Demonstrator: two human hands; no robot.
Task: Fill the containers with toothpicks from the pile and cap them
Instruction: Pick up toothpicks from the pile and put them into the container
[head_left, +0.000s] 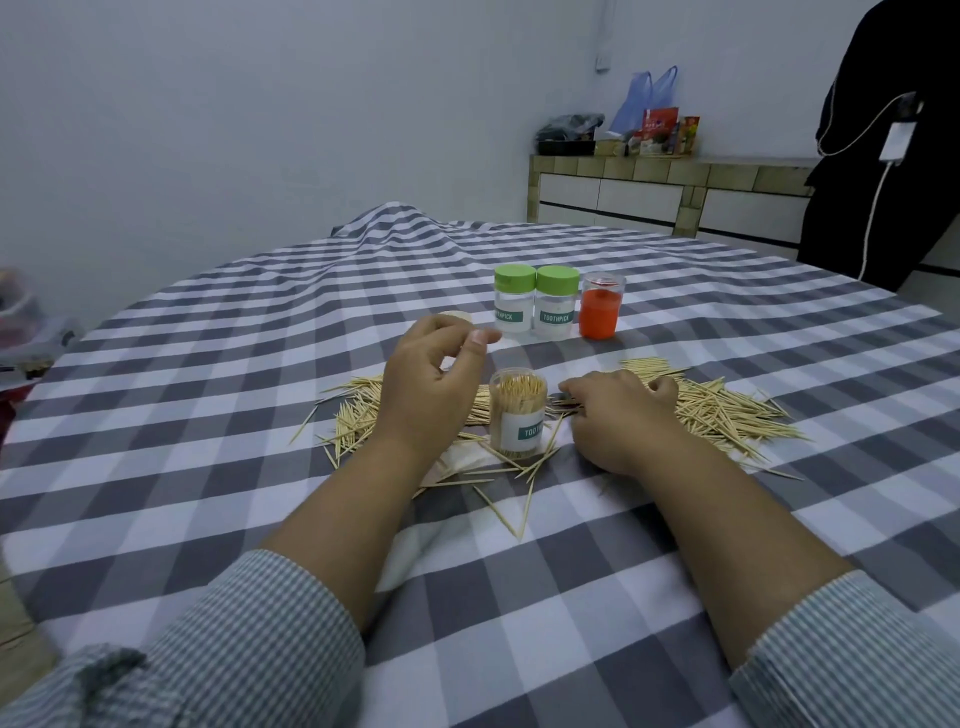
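Open jar (517, 410) between hands; three jars (558, 309) behind; near cloth (519, 623) free

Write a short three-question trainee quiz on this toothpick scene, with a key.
1. True or false: the open jar between the hands already holds toothpicks.
2. How many jars behind it wear green caps? A) one B) two C) three
3. Fill in: the right hand rests on the ____ of toothpicks.

Key:
1. True; it stands upright, uncapped, packed with toothpicks.
2. B; the third jar, with orange inside, has no green cap.
3. pile; the left hand is raised beside the open jar.
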